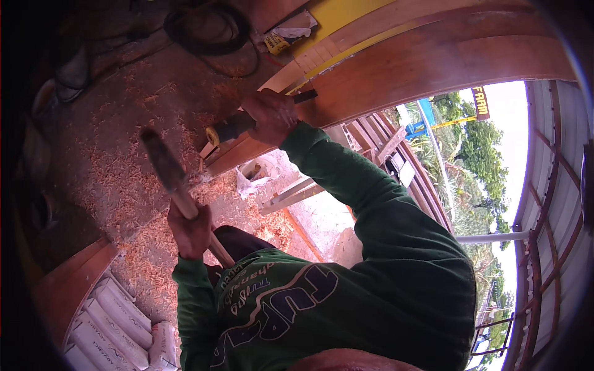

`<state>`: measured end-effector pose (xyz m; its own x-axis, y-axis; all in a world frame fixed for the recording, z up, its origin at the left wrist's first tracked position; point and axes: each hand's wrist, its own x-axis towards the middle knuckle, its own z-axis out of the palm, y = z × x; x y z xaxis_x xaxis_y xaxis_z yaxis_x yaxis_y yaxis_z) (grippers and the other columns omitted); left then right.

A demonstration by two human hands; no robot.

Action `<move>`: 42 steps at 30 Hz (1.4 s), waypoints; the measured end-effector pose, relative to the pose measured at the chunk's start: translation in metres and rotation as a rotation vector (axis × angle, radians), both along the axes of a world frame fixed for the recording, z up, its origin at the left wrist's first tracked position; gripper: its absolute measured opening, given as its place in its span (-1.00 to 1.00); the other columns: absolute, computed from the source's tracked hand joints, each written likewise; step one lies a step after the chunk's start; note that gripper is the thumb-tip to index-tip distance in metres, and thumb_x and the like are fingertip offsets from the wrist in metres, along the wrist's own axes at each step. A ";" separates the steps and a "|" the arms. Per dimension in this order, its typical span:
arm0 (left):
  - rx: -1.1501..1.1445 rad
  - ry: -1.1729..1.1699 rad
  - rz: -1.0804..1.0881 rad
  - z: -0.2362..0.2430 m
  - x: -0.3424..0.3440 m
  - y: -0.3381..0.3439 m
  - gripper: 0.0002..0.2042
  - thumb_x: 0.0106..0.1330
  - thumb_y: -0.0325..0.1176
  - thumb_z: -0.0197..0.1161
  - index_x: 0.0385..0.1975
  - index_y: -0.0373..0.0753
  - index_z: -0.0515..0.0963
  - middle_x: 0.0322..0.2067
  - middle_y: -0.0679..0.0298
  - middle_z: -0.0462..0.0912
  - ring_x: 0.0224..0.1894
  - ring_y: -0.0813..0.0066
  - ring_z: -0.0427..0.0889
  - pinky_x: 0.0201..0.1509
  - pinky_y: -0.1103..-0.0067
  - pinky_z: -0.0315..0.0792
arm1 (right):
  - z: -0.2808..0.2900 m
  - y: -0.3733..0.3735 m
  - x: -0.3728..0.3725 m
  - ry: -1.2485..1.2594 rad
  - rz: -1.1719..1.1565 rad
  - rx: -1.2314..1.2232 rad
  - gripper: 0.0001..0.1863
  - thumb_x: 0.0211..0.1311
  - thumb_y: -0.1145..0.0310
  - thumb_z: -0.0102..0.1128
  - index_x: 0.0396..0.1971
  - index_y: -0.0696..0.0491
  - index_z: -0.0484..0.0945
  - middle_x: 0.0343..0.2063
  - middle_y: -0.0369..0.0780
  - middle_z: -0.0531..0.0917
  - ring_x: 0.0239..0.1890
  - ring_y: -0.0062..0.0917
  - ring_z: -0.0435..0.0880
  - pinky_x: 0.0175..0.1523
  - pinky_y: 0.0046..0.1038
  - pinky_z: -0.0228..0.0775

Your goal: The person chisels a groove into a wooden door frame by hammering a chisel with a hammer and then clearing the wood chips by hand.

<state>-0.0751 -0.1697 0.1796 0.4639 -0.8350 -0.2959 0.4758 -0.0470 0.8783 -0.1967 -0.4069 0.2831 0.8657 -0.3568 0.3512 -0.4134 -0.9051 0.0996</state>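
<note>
My left hand (189,230) is closed round the pale wooden handle of a hammer (164,161). Its dark, long head is raised over the shavings, apart from the chisel. Farther up and to the right, my right hand (271,117) grips a chisel (230,127) with a dark handle and a yellow butt end. The chisel's dark blade sticks out past my fingers and lies over the edge of a large reddish-brown wooden board (427,71). Whether the blade tip cuts into the wood cannot be made out. Both my arms wear green sleeves.
Curly wood shavings (133,117) cover the floor. A dark coiled cable (207,31) lies at the upper left, and a white plastic bag (252,176) sits below the board. White sacks (108,321) are stacked at the lower left. Planks (393,154) lie toward the open right side.
</note>
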 end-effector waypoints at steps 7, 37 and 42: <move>0.119 -0.133 0.104 -0.027 0.039 0.044 -0.73 0.09 -0.65 0.15 -0.23 -0.35 0.28 -0.56 0.27 0.34 -0.75 0.51 0.41 -0.75 0.61 0.34 | 0.064 0.000 0.103 -0.202 0.045 0.115 -0.47 -0.25 0.03 0.49 -0.32 0.00 0.47 -0.43 -0.10 0.61 -0.37 -0.12 0.64 -0.25 -0.17 0.48; 0.255 -0.514 -0.330 -0.028 0.014 0.046 -0.55 -0.04 -0.54 0.10 -0.05 -0.44 0.31 -0.45 0.14 0.40 -0.72 0.42 0.49 -0.74 0.53 0.42 | 0.108 -0.036 0.040 0.222 -0.037 0.117 -0.77 -0.10 0.16 0.35 -0.40 -0.11 0.67 -0.58 -0.16 0.65 -0.42 -0.21 0.69 -0.32 -0.21 0.55; 0.279 -0.496 -0.260 -0.018 0.009 0.042 -0.75 -0.05 -0.52 0.14 -0.35 -0.40 0.32 -0.62 0.16 0.37 -0.71 0.37 0.47 -0.64 0.41 0.35 | 0.109 -0.034 0.040 0.215 -0.041 0.113 -0.73 -0.10 0.12 0.37 -0.37 -0.12 0.66 -0.58 -0.17 0.65 -0.42 -0.22 0.69 -0.32 -0.21 0.55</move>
